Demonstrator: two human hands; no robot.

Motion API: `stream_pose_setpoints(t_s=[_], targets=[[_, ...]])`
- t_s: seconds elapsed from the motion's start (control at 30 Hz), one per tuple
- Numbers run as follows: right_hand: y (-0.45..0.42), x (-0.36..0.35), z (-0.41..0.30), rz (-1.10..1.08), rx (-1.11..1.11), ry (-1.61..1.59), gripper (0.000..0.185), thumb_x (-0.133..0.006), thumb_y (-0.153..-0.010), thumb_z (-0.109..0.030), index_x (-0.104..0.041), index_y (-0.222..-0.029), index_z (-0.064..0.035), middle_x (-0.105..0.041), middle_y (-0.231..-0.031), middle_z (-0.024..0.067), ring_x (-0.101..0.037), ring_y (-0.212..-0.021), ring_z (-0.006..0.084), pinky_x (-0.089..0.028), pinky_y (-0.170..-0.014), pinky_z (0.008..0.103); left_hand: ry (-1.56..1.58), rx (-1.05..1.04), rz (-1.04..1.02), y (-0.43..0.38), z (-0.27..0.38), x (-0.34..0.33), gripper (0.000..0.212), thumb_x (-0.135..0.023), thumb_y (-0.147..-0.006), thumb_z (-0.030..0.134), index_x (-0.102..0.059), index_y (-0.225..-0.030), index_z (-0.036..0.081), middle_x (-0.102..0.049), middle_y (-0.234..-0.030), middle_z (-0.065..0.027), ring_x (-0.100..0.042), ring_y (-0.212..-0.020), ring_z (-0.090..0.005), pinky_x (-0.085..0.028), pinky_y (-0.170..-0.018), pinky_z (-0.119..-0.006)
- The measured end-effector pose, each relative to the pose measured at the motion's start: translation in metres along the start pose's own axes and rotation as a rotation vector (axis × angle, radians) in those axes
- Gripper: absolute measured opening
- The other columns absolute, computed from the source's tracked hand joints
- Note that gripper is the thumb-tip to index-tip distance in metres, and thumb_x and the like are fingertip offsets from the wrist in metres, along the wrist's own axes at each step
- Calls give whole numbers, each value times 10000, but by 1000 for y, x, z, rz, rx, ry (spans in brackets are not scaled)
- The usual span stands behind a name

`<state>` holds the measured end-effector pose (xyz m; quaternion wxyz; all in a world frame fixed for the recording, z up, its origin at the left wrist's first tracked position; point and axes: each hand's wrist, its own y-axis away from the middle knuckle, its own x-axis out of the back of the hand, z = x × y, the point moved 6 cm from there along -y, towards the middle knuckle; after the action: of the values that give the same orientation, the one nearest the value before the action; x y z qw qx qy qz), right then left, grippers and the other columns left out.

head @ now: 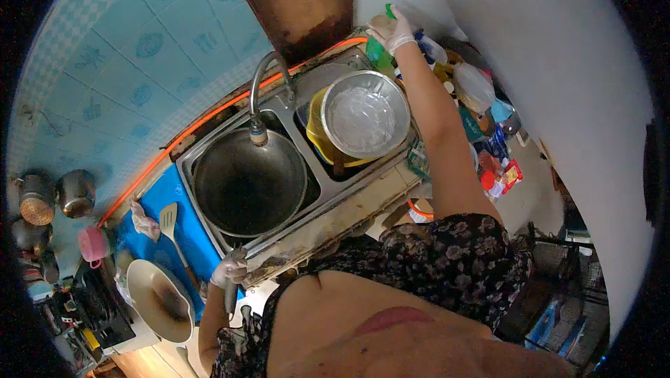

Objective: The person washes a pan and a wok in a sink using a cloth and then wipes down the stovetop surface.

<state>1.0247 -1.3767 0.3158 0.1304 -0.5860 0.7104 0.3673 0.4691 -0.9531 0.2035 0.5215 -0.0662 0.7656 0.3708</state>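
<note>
My left hand (pixel 230 267), in a clear thin glove, grips the handle (pixel 230 294) of a dark wok (pixel 250 184). The wok lies over the left basin of a stainless steel double sink (pixel 335 184), with the curved faucet (pixel 257 85) above its rim. My right hand (pixel 398 33), also gloved, reaches to the sink's far right corner. Between its spread thumb and fingers is a pale, roundish item (pixel 384 23) with green beside it; whether the hand holds it is unclear. A metal bowl (pixel 366 116) of clear water sits on a yellow basin (pixel 316 132) in the right basin.
A slotted spatula (pixel 168 221) and crumpled plastic (pixel 145 221) lie on a blue mat (pixel 152 195), near a cream pan (pixel 159 299). An orange hose (pixel 209 115) runs behind the sink. A wooden board (pixel 301 12) leans at the back. Bottles and bags (pixel 473 85) crowd the right.
</note>
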Motion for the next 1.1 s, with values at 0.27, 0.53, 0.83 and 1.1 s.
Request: stream_pose_setpoints(t_s=[0.27, 0.53, 0.83, 1.1], targets=[[-39, 1, -32, -71, 20, 11, 442, -514, -848, -324, -430, -1108, 23, -513, -1077, 178, -529, -933, 351, -467, -798, 463, -52, 16, -206, -12, 7, -4, 193, -388, -830, 25, -480, -988, 87, -402, -505, 35, -352, -377, -28, -224, -354, -201], [-29, -3, -20, -36, 23, 95, 323, -544, -847, -267, -481, -990, 16, -538, -968, 153, -563, -869, 306, -527, -722, 441, -130, -73, -124, 1, 0, -11, 241, -393, -818, -18, -496, -992, 115, -411, -520, 36, -350, -360, -9, -197, -334, -177], [-39, 10, -22, -43, -31, 127, 493, -451, -870, -416, -427, -1137, -2, -519, -1117, 173, -560, -953, 317, -489, -789, 477, -228, -9, 38, -11, 9, 18, 120, -436, -882, 206, -511, -904, 114, -321, -454, 50, -305, -332, -36, -191, -308, -192], [132, -6, 124, -323, -248, 320, 360, -424, -811, -110, -464, -1136, 40, -553, -1083, 163, -561, -963, 313, -485, -824, 424, -185, -5, -28, 4, 0, -22, 196, -389, -909, 262, -518, -885, 117, -356, -462, 40, -327, -330, -41, -202, -300, -203]])
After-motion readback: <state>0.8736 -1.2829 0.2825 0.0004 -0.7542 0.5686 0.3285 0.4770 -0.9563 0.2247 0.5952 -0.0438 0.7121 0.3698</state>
